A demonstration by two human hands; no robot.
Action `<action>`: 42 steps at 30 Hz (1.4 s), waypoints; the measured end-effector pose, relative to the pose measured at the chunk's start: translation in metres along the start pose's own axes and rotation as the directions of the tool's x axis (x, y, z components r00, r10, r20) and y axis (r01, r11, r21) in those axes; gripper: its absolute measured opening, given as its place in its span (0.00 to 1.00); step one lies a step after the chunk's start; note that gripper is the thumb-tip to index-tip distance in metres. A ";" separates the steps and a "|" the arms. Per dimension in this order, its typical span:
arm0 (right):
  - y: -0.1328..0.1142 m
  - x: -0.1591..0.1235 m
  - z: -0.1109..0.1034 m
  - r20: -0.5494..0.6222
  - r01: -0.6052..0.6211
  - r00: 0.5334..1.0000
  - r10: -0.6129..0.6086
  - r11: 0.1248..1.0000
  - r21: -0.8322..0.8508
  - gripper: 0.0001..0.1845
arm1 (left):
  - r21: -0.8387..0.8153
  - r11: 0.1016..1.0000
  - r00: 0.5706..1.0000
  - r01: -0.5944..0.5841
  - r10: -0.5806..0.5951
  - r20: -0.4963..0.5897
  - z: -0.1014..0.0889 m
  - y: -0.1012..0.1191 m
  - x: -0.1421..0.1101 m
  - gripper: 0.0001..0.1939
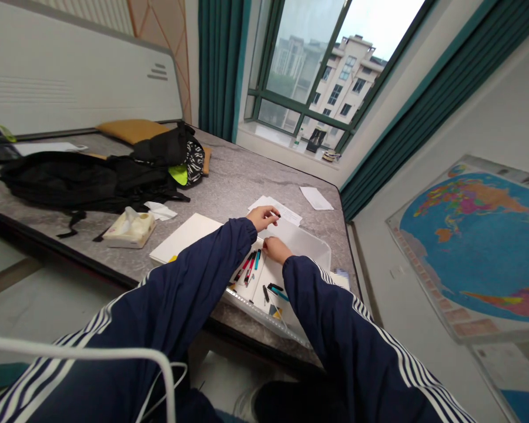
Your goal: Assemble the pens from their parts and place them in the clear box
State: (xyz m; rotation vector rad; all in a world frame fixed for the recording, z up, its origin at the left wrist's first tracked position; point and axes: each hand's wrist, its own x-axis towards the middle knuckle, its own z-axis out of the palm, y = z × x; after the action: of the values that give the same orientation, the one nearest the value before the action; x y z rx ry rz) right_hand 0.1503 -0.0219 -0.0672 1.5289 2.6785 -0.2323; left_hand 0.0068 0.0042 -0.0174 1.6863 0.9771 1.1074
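My left hand (pixel 263 217) hovers above the far left part of a clear plastic bin (pixel 320 244). Its fingers are pinched, with a small dark tip showing at them; what it belongs to I cannot make out. Lower in the bin, my right hand (pixel 277 250) has its fingers curled together; whatever they hold, if anything, is hidden. Nearest to it lies a teal pen (pixel 258 259), beside red pens (pixel 249 267). Another teal pen (pixel 280 293) and a short black piece (pixel 265 293) lie nearer the bin's front wall.
Left of the bin lies a large white pad (pixel 187 235), then a tissue box (pixel 130 230) and a black backpack (pixel 70 179). Papers (pixel 316 198) rest behind the bin. A white metal tube (pixel 70 351) crosses the lower left. The grey bed board (pixel 242 170) has a dark front edge.
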 end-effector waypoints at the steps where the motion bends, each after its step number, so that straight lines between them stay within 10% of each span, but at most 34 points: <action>1: 0.002 0.000 -0.003 -0.006 -0.011 1.000 0.011 0.999 0.042 0.06 | 0.080 0.996 0.999 -0.046 0.046 0.001 -0.001 0.000 -0.001 0.15; 10: 0.049 -0.032 -0.027 0.325 -0.376 0.923 0.207 0.670 0.640 0.11 | 0.420 0.890 0.945 -0.177 0.035 0.324 0.014 -0.001 -0.007 0.13; 18: 0.049 -0.039 -0.037 0.285 -0.364 0.930 0.232 0.681 0.635 0.07 | 0.416 0.897 0.950 -0.152 0.017 0.311 0.036 -0.008 -0.023 0.17; 28: 0.049 -0.035 -0.041 0.269 -0.387 0.921 0.280 0.728 0.566 0.05 | 0.849 0.376 0.888 -0.371 -0.124 0.443 0.043 0.003 -0.025 0.04; 35: 0.052 -0.028 -0.038 0.134 -0.270 0.953 0.270 0.567 0.778 0.06 | 0.739 0.632 0.957 -0.232 0.011 0.291 0.032 -0.001 -0.019 0.09; 42: 0.057 -0.028 -0.036 0.107 -0.224 0.970 0.218 0.633 0.741 0.02 | 0.285 0.925 0.966 -0.253 0.222 0.134 0.031 0.005 -0.019 0.07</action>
State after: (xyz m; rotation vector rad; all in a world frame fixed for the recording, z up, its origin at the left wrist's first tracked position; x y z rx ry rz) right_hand 0.2148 -0.0121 -0.0345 1.9841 2.4392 -1.4915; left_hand 0.0318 -0.0222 -0.0242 2.1334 0.9294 1.0550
